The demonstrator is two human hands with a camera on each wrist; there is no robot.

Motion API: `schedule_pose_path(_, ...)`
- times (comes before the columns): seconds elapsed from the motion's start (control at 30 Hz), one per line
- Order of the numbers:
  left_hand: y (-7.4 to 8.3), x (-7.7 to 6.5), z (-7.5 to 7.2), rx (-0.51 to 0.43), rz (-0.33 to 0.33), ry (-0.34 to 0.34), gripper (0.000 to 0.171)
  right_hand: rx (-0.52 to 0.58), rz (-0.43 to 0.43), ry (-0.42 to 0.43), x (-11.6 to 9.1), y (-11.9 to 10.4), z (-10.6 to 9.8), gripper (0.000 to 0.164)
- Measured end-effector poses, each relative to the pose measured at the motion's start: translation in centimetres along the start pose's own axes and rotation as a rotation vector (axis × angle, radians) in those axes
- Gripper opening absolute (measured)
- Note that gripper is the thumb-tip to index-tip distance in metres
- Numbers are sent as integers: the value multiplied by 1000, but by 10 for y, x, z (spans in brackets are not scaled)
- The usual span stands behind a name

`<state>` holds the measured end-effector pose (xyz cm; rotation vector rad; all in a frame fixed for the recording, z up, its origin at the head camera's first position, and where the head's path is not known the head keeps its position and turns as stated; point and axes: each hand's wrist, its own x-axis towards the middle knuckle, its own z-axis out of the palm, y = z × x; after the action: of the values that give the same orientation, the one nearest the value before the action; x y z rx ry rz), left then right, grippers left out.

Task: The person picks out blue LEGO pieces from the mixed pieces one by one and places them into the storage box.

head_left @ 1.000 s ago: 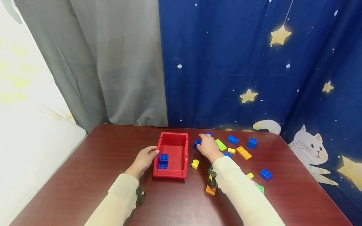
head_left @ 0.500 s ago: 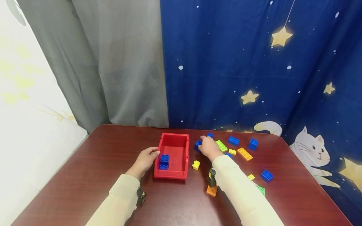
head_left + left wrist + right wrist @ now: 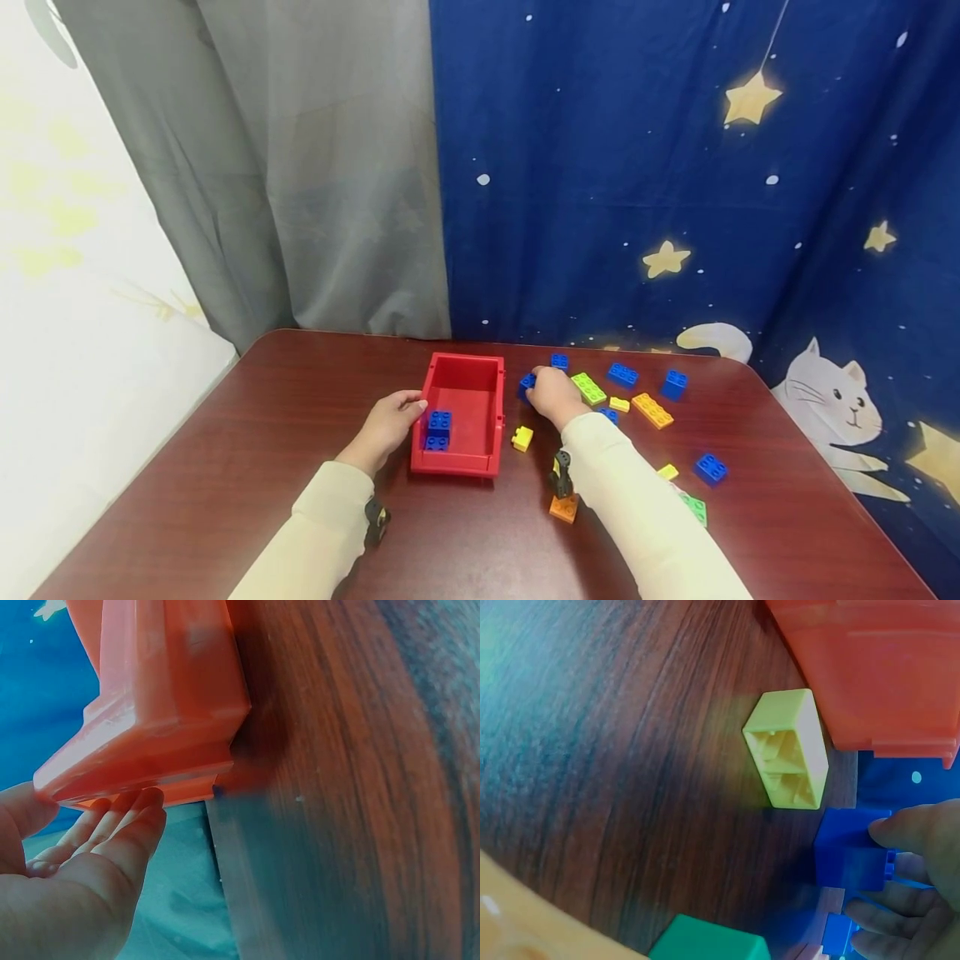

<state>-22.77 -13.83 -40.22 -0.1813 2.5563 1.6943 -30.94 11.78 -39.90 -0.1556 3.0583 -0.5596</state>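
My left hand (image 3: 385, 429) grips the left side rim of a red plastic bin (image 3: 474, 412), thumb on the rim and fingers against the outer wall in the left wrist view. Inside the bin, blue bricks (image 3: 439, 425) lie near its front left corner. Right of the bin, my right hand (image 3: 557, 396) holds a blue toy building brick (image 3: 851, 851) between thumb and fingers, close over the table. In the right wrist view the thumb presses one face of it, and the fingers curl behind. A yellow brick (image 3: 522, 438) lies on its side between hand and bin.
Several blue, yellow, lime and orange bricks (image 3: 652, 411) lie scattered on the right of the brown table (image 3: 315, 383). An orange brick (image 3: 564, 508) and a green brick (image 3: 709, 941) sit near my right forearm. Curtains (image 3: 360, 208) hang behind the table.
My right hand has drawn back slightly and its fingers have closed in on the blue brick, uncovering the brick behind. The left hand keeps its place on the bin. The head view shifts slightly.
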Motion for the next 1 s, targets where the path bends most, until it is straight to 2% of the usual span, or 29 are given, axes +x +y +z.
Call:
schedule_pose_path(0.5,2,-2,0,-7,1,-6,43,1,-47,14,-6,-3,-4,37)
schedule_pose_path(0.8,1,-2,-1,-7,40,-8,42,-17,-68,45,-4,-2,1,36)
schedule_pose_path(1.0,0,-2,0,-10,19,-11,42,-12,-62,43,-5,-4,1,35)
